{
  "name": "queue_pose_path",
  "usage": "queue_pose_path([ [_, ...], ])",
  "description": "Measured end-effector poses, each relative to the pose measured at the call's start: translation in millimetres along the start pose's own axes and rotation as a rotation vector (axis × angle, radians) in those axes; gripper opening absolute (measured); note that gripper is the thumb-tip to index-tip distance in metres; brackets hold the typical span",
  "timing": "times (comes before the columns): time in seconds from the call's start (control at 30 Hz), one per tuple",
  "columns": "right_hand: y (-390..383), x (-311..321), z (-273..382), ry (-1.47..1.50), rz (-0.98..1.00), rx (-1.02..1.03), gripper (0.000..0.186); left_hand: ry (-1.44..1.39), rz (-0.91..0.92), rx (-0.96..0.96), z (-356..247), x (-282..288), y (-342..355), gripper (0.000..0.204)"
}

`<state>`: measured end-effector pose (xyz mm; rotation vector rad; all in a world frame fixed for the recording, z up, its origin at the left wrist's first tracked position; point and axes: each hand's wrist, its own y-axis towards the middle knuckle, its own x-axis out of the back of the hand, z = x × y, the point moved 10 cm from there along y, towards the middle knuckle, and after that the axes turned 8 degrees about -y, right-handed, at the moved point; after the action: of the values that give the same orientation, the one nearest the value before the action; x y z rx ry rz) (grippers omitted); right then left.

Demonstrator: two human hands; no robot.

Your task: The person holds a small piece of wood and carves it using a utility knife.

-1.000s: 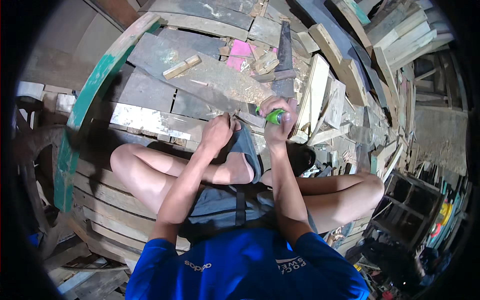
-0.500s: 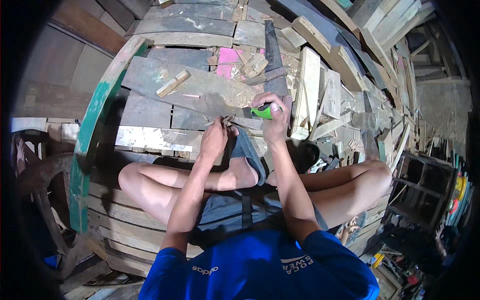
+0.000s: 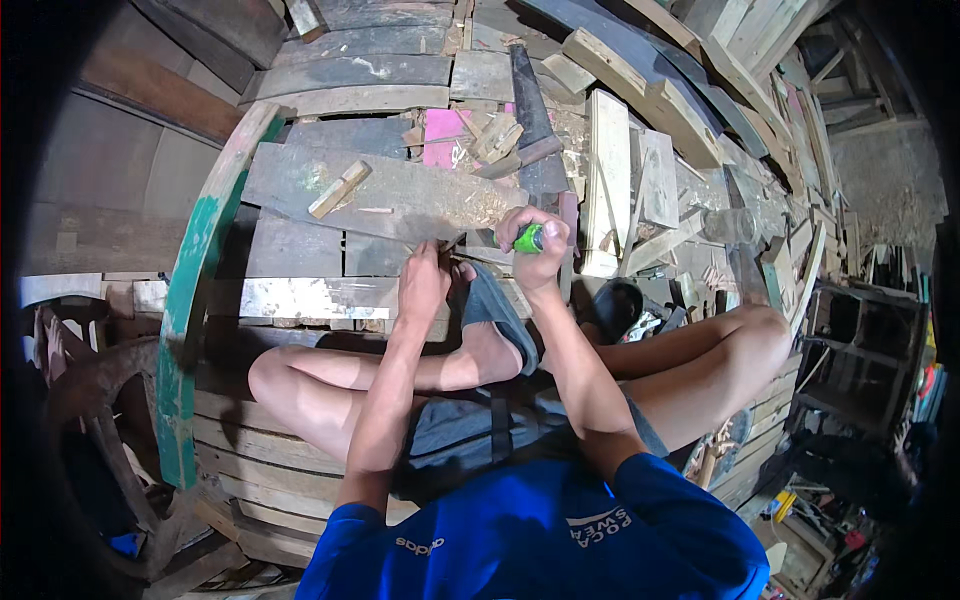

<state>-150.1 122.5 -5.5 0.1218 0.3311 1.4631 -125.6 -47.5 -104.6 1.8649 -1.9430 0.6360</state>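
Grey planks (image 3: 290,182) run left to a green beam (image 3: 200,235); the right hand (image 3: 541,258) grips a green-handled tool (image 3: 529,238) crosswise, pointing left; the left hand (image 3: 424,283) pinches a brown piece (image 3: 453,241).

The right hand (image 3: 543,262) grips a handle (image 3: 528,239) — green.

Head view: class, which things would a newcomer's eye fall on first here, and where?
Probably the bright blue shirt filling the lower middle, then the bright green tool handle gripped in the right hand near the centre. The long green-painted plank along the left side and the pink sheet beside wood scraps toward the top also stand out against the grey boards.
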Motion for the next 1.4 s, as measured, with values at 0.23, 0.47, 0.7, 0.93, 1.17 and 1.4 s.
queue_pose_path([
  [0.23,3.8,-19.2,46.0,0.052,0.036,0.11,0.064,-0.039,0.003,-0.104,-19.9,6.5,1.8,0.027],
  [0.47,-2.6,-36.7,43.8,0.059,0.098,0.1,0.07,-0.023,0.026,-0.149,-21.0,1.9,4.1,0.032],
  [0.7,-1.4,-36.4,43.2,0.065,0.087,0.096,0.073,-0.037,0.101,-0.147,-23.1,-8.6,4.0,0.036],
  [0.93,-1.4,-32.8,37.8,0.066,0.061,0.063,0.069,-0.215,0.086,0.001,-7.0,-13.2,3.8,0.023],
  [1.17,-1.4,-28.3,29.5,0.053,0.014,0.016,0.07,-0.233,0.005,-0.171,-27.3,2.4,-1.8,0.019],
  [1.4,-0.6,-23.2,34.4,-0.056,0.015,0.083,0.071,-0.208,0.016,-0.177,-25.8,-0.8,-7.3,0.016],
])
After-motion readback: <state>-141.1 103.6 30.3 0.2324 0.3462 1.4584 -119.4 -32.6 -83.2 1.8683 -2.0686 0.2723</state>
